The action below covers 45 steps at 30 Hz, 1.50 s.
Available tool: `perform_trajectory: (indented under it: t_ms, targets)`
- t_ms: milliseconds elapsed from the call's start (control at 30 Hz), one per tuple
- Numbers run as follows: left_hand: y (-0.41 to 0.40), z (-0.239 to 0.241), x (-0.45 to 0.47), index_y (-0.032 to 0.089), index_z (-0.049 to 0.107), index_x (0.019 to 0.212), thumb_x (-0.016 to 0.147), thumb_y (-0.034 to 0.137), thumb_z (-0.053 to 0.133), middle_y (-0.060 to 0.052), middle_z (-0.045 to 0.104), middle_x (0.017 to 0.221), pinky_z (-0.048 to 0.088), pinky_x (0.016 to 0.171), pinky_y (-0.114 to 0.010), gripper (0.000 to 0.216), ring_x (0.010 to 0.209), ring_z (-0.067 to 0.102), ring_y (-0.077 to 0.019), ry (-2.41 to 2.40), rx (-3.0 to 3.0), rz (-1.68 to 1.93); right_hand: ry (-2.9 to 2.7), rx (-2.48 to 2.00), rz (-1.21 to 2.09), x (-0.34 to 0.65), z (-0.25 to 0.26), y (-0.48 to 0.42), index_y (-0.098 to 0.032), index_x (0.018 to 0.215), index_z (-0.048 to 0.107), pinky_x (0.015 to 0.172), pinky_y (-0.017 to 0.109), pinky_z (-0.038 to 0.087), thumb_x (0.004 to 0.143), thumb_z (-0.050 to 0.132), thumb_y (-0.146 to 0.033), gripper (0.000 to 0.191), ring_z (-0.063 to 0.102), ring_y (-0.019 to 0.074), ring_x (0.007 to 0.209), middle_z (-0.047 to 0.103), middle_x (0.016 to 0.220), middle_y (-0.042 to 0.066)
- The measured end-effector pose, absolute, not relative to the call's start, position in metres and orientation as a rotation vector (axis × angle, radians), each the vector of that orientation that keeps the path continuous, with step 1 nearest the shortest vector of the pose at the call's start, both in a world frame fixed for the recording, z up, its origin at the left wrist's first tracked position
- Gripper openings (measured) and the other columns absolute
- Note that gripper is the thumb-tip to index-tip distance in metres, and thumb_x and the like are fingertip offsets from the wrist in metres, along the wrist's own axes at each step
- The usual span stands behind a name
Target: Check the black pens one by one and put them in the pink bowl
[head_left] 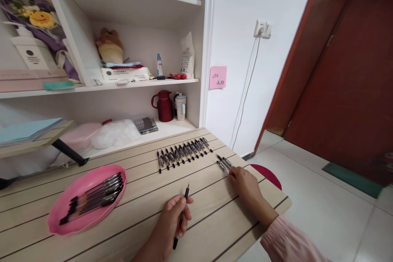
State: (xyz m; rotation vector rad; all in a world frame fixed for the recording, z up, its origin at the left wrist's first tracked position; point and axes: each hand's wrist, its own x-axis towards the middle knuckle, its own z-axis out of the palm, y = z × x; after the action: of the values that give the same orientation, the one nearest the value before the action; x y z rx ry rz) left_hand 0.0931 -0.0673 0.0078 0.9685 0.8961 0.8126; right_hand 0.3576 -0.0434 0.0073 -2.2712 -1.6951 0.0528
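In the head view, my left hand (176,219) is closed around a black pen (181,223), its bare tip pointing up and away. My right hand (247,184) reaches to the right side of the table, fingertips pinched together at the near end of a small group of black-and-clear pen pieces (223,164). What lies between those fingers is hidden. Left of them, a slanting row of short black-and-clear pen pieces (182,153) lies side by side. A pink oval tray (57,223) on the left holds several pens (95,198), slightly blurred.
The slatted wooden table (132,221) ends at the right above a tiled floor. White shelves (129,84) rise behind it, with a red jug (165,106) and a cup (181,106). A stand with blue paper (27,131) overhangs the back left.
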Motion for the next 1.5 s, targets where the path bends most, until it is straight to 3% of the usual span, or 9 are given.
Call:
perform_trajectory:
  t_ms: [700, 1500]
  targets:
    - [-0.065, 0.001, 0.093, 0.014, 0.055, 0.089, 0.077, 0.041, 0.051, 0.004, 0.053, 0.055, 0.015, 0.029, -0.016, 0.03, 0.03, 0.034, -0.0022, 0.889, 0.966, 0.807, -1.759, -2.425, -0.019, 0.352, 0.005, -0.033, -0.02, 0.091, 0.061, 0.06, 0.025, 0.035, 0.086, 0.04, -0.037, 0.027, 0.06, 0.0178, 0.08, 0.06, 0.097, 0.007]
    - [-0.067, 0.008, 0.094, 0.014, 0.056, 0.087, 0.074, 0.042, 0.054, 0.004, 0.052, 0.055, 0.015, 0.03, -0.016, 0.031, 0.03, 0.033, -0.002, 0.901, 0.97, 0.816, -1.616, -2.499, 0.013, 0.351, 0.003, -0.028, -0.018, 0.093, 0.057, 0.061, 0.028, 0.036, 0.086, 0.038, -0.038, 0.028, 0.06, 0.0194, 0.079, 0.058, 0.096, 0.009]
